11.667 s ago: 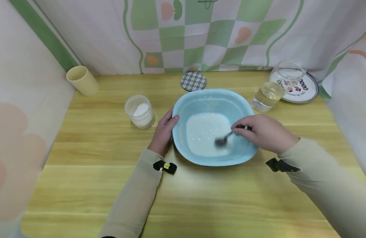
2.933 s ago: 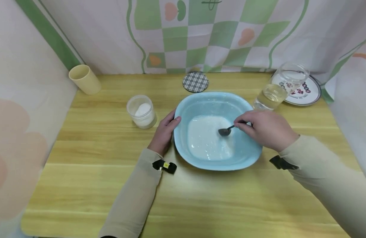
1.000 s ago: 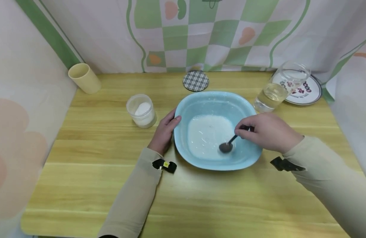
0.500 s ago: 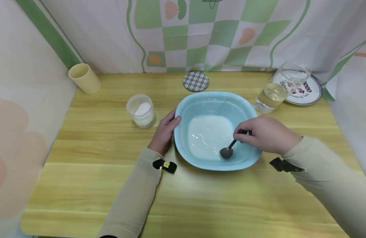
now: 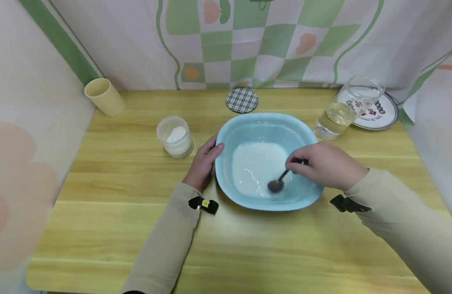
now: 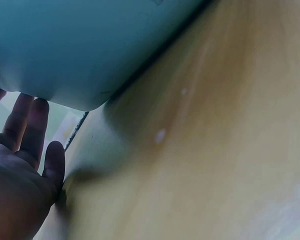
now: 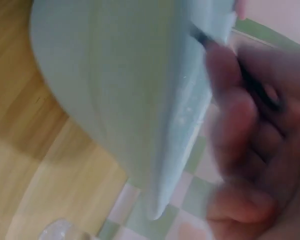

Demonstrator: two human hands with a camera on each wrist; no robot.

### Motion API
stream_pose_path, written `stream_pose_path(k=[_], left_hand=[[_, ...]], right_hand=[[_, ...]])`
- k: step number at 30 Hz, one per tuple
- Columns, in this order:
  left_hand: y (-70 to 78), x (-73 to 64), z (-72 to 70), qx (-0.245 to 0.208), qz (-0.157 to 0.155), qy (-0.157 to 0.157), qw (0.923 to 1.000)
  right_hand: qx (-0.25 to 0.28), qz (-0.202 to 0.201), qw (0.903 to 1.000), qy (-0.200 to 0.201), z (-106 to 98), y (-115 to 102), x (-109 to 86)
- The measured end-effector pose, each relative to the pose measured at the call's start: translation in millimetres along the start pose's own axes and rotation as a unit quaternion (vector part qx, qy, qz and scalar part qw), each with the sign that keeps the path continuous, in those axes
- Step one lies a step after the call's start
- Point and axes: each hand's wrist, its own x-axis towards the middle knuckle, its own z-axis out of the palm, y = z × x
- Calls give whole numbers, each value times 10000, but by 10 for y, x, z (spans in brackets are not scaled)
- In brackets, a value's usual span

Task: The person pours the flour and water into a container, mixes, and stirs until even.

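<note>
A light blue basin [image 5: 266, 122] with a shallow pool of milky white liquid [image 5: 253, 165] sits on the table. My left hand [image 5: 203, 163] holds its left side, thumb over the rim and fingers against the outer wall, as the left wrist view also shows with the hand [image 6: 25, 165] under the rim. Over the basin's right side, my right hand [image 5: 323, 165] pinches a dark spoon [image 5: 276, 185] by its handle. The spoon's bowl is in the liquid near the front right. In the right wrist view the curled fingers [image 7: 235, 120] grip the handle.
Left of the basin stands a clear jar [image 5: 175, 137] of white powder. A yellow cup [image 5: 104, 98] is at the back left, a plaid coaster [image 5: 242, 100] behind the basin. A glass [image 5: 334, 116] of pale liquid stands close by the basin's back right, before a patterned plate [image 5: 382, 116].
The spoon has kept moving about in the liquid, most lately a little to the left. The left hand stays on the rim; the basin has stayed put over the last second.
</note>
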Motion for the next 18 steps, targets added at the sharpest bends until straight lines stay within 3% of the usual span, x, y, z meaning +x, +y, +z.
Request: stream_pose_path(k=[3,5,10,16,18], left_hand=[[0,-4,-2,-6,-33,-15,10000],[1,-4,-3,0,-29,-30,10000],[4,0,-7,-23,38,-49,10000],[-2,2,-9,9,26,-46,10000],[-3,3,-6,26,43,-44,10000]], right_hand=[[-162,132,9992,346,3,-7,11],[-137,208,9991,349,-8,-12,4],[302,211,9985,-410,-28,-10,0],[-125,156,9995,232,3,-5,17],[-42,130,9998,111,-8,-11,8]])
